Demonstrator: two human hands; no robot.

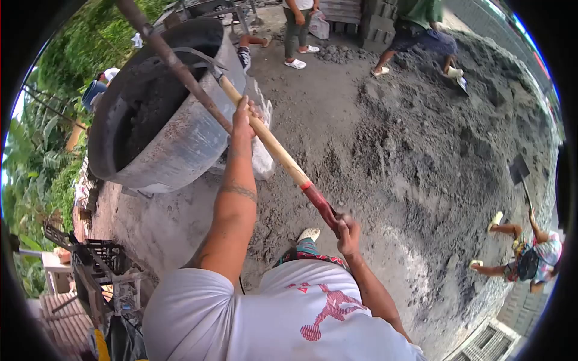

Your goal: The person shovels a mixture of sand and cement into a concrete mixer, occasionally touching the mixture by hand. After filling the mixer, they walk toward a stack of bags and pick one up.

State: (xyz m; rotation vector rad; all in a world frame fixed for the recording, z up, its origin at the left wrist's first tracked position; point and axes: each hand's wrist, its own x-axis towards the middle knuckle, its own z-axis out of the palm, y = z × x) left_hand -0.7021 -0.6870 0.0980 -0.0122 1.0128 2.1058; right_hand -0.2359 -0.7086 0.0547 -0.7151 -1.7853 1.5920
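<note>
Both my hands grip a long shovel (278, 150) that slants up and left across the view. My left hand (243, 118) is wrapped around the pale wooden shaft, high up near the blade end. Lower down, my right hand (348, 233) closes on the dark red handle end in front of my waist. The shovel's metal end reaches the rim of a large round metal mixing drum (186, 141), where the blade is only partly visible. Dark grey material (153, 99) lies inside the drum. A rusty bar (180, 69) crosses over the opening.
A broad heap of grey sand or mix (421, 156) spreads to the right. One person (421, 36) bends there with a shovel; another (530, 256) holds a shovel at far right. A standing person (298, 27) is near stacked blocks (380, 27). Dark machinery (105, 265) stands at lower left.
</note>
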